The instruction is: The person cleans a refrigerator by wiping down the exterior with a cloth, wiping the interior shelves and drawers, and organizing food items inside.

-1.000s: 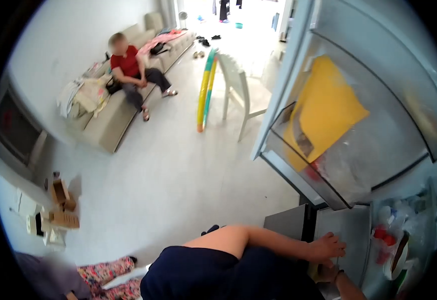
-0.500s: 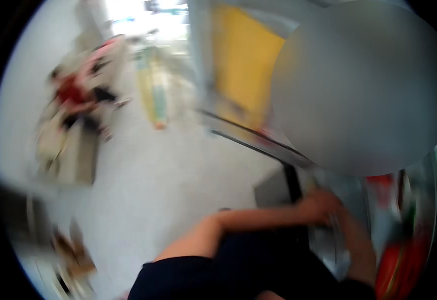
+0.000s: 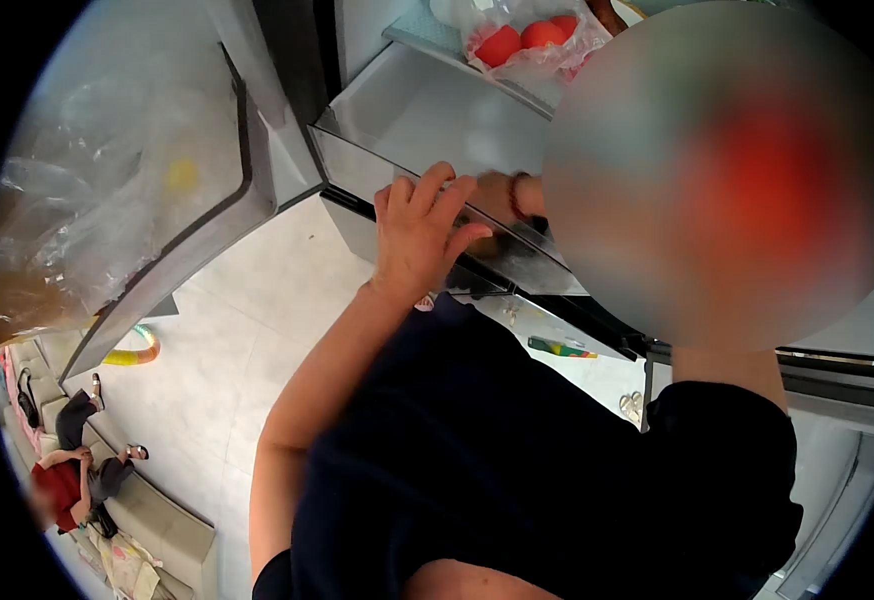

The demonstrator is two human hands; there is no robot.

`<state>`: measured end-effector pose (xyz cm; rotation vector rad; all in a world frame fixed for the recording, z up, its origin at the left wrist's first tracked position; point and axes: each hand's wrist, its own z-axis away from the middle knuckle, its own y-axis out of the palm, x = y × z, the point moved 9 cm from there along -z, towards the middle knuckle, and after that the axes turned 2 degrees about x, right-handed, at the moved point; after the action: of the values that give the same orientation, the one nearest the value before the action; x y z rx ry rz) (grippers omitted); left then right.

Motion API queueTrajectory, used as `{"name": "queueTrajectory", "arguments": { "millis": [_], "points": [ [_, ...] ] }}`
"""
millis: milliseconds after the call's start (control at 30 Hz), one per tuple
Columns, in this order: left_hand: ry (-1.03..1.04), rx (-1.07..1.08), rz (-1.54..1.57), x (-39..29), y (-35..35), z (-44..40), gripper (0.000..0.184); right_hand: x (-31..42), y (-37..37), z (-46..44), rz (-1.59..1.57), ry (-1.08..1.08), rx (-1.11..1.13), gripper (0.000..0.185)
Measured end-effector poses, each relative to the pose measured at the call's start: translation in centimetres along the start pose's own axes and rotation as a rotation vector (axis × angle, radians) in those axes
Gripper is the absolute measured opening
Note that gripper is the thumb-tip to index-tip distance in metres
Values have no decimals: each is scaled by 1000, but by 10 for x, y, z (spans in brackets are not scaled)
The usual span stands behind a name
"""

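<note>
My left hand (image 3: 419, 232) rests on the front edge of a clear fridge drawer (image 3: 437, 110), its fingers spread and its thumb apart. My right hand (image 3: 492, 195), with a dark red bracelet at the wrist, reaches into the drawer just behind that edge. Its fingers are mostly hidden by my left hand and the drawer front. Something brownish (image 3: 484, 243) shows dimly through the clear front below it. A clear bag of red round items (image 3: 542, 35) lies on the shelf behind the drawer. A round blur covers much of the right side.
The open fridge door (image 3: 187, 235) with plastic bags in its bin (image 3: 77, 190) stands at the left. A person in red (image 3: 60, 492) sits on a sofa (image 3: 162, 525) at lower left. A colourful hoop (image 3: 139, 348) lies near the door.
The view has swung toward the fridge, so the door and seated person now appear at the left. My left hand has come to the drawer's front edge, fingers apart.
</note>
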<state>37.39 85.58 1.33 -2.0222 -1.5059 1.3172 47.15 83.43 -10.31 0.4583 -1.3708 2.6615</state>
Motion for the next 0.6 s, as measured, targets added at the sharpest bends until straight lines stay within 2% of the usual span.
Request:
{"name": "queueTrajectory", "arguments": {
  "millis": [33,100,133,267,333,400,433,533,600],
  "points": [
    [4,-5,-1,0,0,1,50,-4,-17,-16,-213,-61,-93,44],
    [4,3,15,-1,1,3,51,-11,-38,-56,-388,66,-98,43],
    [5,2,20,0,1,2,51,-21,-41,-68,-344,252,-7,43],
    [23,-15,54,-1,-1,3,52,-18,-59,-65,-339,81,-230,44],
    [26,-17,72,-1,-4,2,50,-23,-70,-35,-419,24,-274,41],
    [46,-25,187,3,-12,4,43,-12,-88,23,-902,-43,-463,37],
    [67,-34,245,3,-19,4,40,-11,-94,52,-996,-35,-556,40],
    [-115,-129,762,23,-32,23,23,-9,-99,123,-1425,35,-877,44],
    [-131,-115,810,27,-32,34,17,0,-104,156,-1542,-47,-1038,46]
  ]
}}
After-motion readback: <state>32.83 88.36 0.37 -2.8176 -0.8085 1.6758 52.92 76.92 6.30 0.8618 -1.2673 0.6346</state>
